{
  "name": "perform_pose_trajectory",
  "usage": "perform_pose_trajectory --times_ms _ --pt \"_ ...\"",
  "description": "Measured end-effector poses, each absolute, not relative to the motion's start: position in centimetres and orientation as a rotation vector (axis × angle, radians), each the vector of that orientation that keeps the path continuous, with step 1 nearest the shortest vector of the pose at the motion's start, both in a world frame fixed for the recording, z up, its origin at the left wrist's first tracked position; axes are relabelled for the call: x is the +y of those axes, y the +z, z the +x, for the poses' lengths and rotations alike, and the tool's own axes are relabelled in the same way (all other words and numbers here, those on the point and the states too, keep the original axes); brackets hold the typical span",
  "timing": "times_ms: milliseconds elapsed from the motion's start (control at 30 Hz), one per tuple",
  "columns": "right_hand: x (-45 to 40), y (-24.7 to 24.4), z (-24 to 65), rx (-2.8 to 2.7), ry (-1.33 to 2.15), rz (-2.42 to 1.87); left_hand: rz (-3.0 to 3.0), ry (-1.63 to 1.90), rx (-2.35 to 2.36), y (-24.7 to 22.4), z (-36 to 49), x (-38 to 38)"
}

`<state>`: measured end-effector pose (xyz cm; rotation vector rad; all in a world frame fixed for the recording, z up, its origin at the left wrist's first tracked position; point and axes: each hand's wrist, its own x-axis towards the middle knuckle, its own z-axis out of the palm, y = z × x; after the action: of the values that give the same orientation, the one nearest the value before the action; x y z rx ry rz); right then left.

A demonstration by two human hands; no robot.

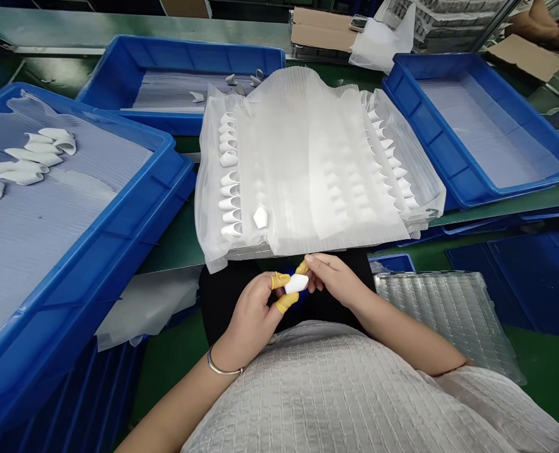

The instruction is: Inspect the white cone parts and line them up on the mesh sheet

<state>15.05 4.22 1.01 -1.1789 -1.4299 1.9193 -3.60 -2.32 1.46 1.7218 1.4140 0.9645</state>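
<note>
My left hand (254, 307) pinches a small white, smooth plastic-looking piece (297, 284) between thumb and finger, both in yellow finger cots. My right hand (336, 277) is at the piece's right end, thumb pressed against a yellow-covered fingertip; whether anything lies between them is hidden. Both hands are above my lap, just in front of a stacked clear tray (241, 253). A translucent foam sheet (288, 126) covers the tray's middle. Rows of curved white pieces (229, 202) show along its left side, more along its right, and one lone white piece (260, 218) near the front.
On the left, a large blue bin (132, 189) holds several white pieces (38, 151). Behind it a second blue bin (180, 56) has a few more. A lined blue bin (442, 135) stands at right. Clear ribbed trays (449, 314) lie low right. A person's arm (536, 25) shows top right.
</note>
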Motion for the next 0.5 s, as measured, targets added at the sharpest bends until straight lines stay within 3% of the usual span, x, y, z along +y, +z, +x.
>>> perform_pose_trajectory --times_ms 200,400,500 --pt "4.4 1.6 16.0 -1.742 1.783 -1.003 1.571 0.925 1.466 1.2 -3.6 -2.2" --pt "3.9 1.9 16.4 -2.075 1.318 -0.98 1.282 0.891 1.427 1.3 -3.5 -2.4" --pt "3.6 1.5 16.5 -2.062 1.306 -1.015 1.293 0.912 1.439 1.2 -3.5 -2.4"
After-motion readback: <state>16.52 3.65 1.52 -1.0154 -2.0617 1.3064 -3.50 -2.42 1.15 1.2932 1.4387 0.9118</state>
